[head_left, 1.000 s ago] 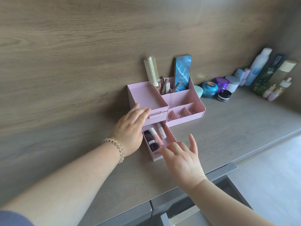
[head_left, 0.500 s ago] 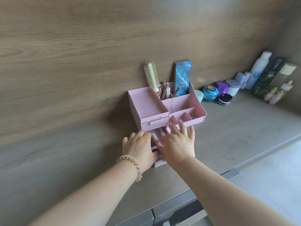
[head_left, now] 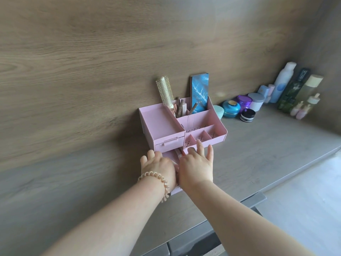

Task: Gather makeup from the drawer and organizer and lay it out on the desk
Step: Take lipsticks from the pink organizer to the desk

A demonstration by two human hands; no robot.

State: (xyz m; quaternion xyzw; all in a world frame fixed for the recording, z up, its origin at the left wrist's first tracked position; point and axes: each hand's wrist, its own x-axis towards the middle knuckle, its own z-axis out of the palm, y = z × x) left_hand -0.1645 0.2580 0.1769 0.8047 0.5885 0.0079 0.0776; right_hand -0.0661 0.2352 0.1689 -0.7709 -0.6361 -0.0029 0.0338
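A pink organizer (head_left: 162, 124) stands on the desk (head_left: 258, 154) against the wood wall. Its lower drawer (head_left: 176, 191) is pulled out toward me, and both hands cover it. My left hand (head_left: 158, 169), with a bead bracelet at the wrist, reaches into the drawer with fingers bent down; what they touch is hidden. My right hand (head_left: 195, 167) lies over the drawer's right side with fingers straight and spread. A pink makeup tube (head_left: 180, 153) shows between the hands. A round hairbrush (head_left: 164, 91), pencils and a blue palette (head_left: 199, 93) stand in the organizer's back compartments.
Jars (head_left: 231, 109) and tall bottles (head_left: 282, 82) line the wall to the right of the organizer. The desk's front edge runs diagonally at lower right, with a grey desk drawer (head_left: 193, 242) partly open below it.
Both hands moved from beside the drawer to directly over it, the left coming down off the upper drawer front. They now hide the items that were visible inside.
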